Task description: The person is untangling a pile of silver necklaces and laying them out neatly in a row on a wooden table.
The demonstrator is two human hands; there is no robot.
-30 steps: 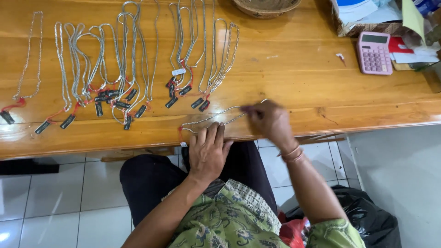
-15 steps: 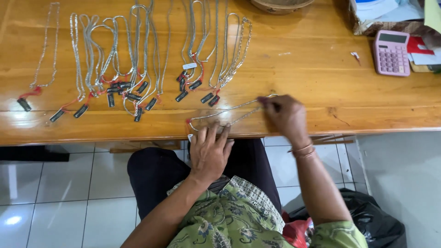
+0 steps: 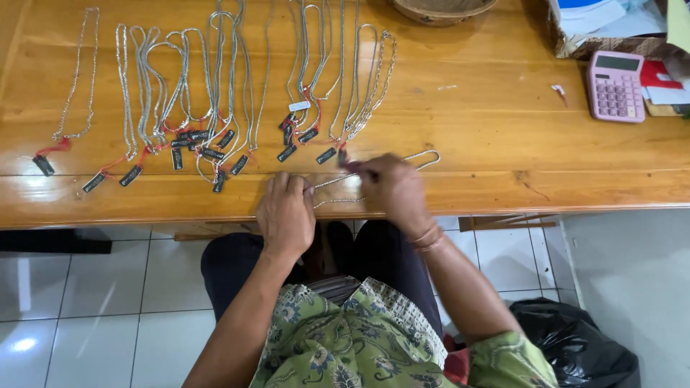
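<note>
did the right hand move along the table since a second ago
Yes. The right hand has shifted left along the table edge, closer to the laid-out chains; it was nearer the pink calculator before. It pinches a silver chain.

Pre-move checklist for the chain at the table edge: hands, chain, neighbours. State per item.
1. Left hand pressing down the near end of the silver chain: ok.
2. Right hand pinching the chain by its tag end: cannot tell, fingers hide it.
3. Chain fully on the wooden table: ok.
4. Chain apart from the laid-out necklaces: not ok, touches near the tags.
5. Pink calculator out of the way: ok.
</note>
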